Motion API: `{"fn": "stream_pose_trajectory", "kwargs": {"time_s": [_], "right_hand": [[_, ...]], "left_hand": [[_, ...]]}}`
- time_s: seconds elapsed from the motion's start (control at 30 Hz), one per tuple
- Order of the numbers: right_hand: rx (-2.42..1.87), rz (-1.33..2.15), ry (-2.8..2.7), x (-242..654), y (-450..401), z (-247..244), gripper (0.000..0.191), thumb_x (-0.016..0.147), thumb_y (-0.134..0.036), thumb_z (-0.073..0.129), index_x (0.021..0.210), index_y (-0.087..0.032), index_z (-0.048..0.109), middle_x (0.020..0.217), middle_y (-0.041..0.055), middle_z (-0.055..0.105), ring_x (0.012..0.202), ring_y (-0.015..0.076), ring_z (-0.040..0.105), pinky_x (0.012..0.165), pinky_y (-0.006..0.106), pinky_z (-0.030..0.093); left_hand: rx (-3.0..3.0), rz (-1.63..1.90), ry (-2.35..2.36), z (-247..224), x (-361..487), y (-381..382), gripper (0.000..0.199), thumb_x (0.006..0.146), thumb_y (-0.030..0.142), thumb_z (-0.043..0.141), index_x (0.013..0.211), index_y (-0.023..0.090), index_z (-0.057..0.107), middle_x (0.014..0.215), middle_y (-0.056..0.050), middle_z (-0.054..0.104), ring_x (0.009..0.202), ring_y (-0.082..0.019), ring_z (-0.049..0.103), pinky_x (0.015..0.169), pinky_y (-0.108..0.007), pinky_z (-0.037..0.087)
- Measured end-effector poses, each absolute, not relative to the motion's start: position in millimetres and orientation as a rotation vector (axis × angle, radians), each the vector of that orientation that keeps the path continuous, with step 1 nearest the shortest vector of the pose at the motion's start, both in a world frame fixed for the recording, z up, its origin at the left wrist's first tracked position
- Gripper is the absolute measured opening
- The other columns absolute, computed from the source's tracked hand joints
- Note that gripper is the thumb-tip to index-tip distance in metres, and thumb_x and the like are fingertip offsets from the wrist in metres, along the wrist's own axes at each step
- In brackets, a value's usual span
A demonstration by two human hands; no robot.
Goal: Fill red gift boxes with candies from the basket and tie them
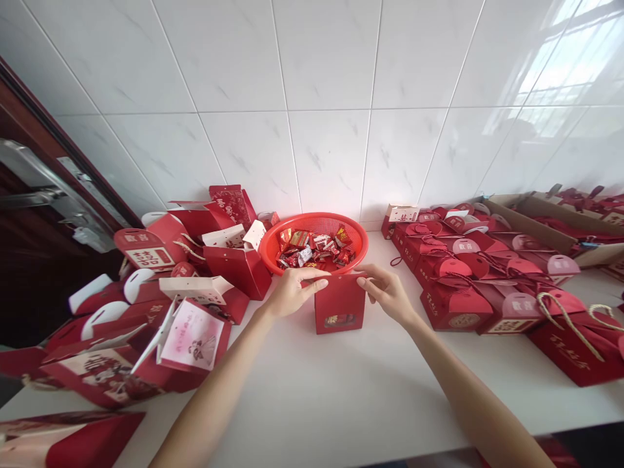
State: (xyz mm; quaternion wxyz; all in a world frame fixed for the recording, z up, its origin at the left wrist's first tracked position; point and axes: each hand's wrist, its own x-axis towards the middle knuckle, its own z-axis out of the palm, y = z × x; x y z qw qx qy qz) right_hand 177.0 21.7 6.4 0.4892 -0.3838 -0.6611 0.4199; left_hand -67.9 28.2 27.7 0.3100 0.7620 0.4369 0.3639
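A small red box (340, 302) stands upright on the white table, with a little window low on its front that shows something gold inside. My left hand (294, 290) pinches the box's top left corner between thumb and fingers. At the top right corner, my right hand (385, 290) grips the same box in the same way. Just behind it sits a red plastic basket (361, 242) holding wrapped candies (316, 249) in red, gold and silver.
Many red gift boxes (238, 266), some with open flaps, crowd the left side. Rows of closed red boxes (455, 305) fill the right, beside a cardboard carton (531, 221). A tiled wall (331, 149) rises behind; a door handle (34, 198) is at far left.
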Motion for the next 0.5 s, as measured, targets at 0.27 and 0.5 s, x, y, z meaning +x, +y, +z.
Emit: {"fn": "stream_pose_trajectory", "kwargs": {"time_s": [0.27, 0.5], "right_hand": [[-0.948, 0.852, -1.617, 186.0, 22.1, 13.5, 0.037, 0.086, -0.055, 0.065, 0.087, -0.019, 0.074, 0.07, 0.0022, 0.063, 0.06, 0.0134, 0.05, 0.055, 0.026, 0.043], [-0.978, 0.92, -1.615, 198.7, -3.4, 20.5, 0.034, 0.086, -0.051, 0.066, 0.085, -0.018, 0.072, 0.061, -0.0014, 0.058, 0.045, 0.0096, 0.048, 0.045, 0.024, 0.042]], "left_hand": [[1.956, 0.959, 1.123, 37.8, -62.0, 23.1, 0.051, 0.084, 0.052, 0.068, 0.124, 0.02, 0.071, 0.132, -0.008, 0.07, 0.123, -0.029, 0.064, 0.103, -0.039, 0.054], [1.942, 0.964, 1.044, 43.2, -62.8, 19.5, 0.05, 0.085, 0.054, 0.068, 0.119, 0.017, 0.072, 0.114, -0.01, 0.077, 0.111, -0.027, 0.071, 0.101, -0.039, 0.055]]}}
